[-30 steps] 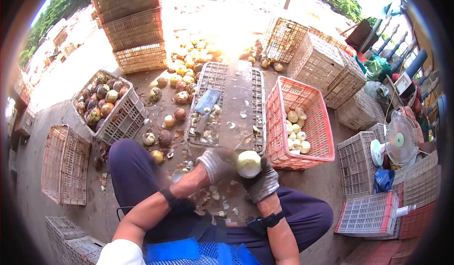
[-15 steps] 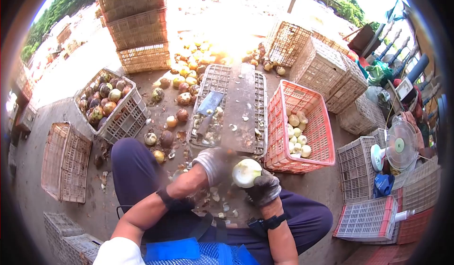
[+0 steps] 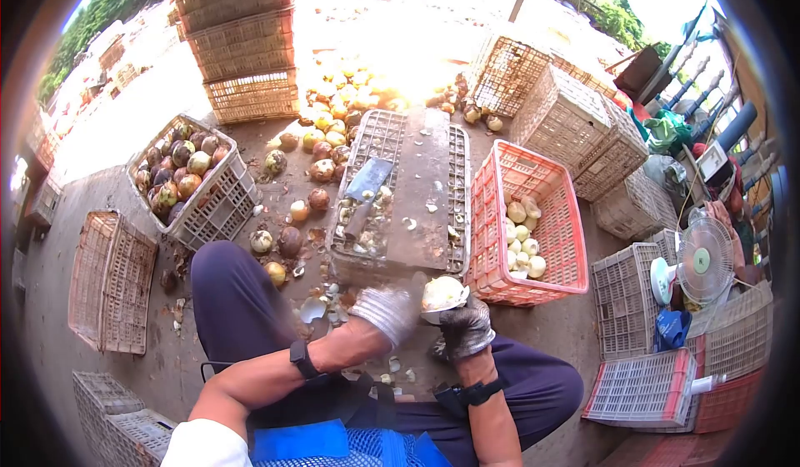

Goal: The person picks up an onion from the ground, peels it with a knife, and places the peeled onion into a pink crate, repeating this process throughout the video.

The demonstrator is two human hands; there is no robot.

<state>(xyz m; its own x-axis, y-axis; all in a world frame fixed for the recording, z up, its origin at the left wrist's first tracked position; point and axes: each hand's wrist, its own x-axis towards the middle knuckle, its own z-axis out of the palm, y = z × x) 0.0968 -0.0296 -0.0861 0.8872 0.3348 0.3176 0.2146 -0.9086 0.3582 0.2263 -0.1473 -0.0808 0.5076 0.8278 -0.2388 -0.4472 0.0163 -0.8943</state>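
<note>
1. The gloved right hand (image 3: 467, 327) grasps the peeled white fruit (image 3: 444, 294) just off the worktop's (image 3: 421, 209) near edge.
2. The left hand (image 3: 385, 310) is blurred beside it, and I cannot tell its grip.
3. Risk: a stroke this close could slip onto the right fingers or knock the fruit loose.

An outdoor yard with a grey concrete floor (image 3: 575, 325), shaded near the camera and washed out by hard sun glare (image 3: 375, 17) farther off. Trees (image 3: 96, 13) line the far left edge, more at the far right. Crates stand stacked (image 3: 242, 42) at the back left, others lie tipped (image 3: 567, 109) at the right. A plank (image 3: 421, 192) lies along a grey crate in the middle, a red crate (image 3: 567, 217) just beside it. A fan (image 3: 702, 259) stands at the right among low crates.
</note>
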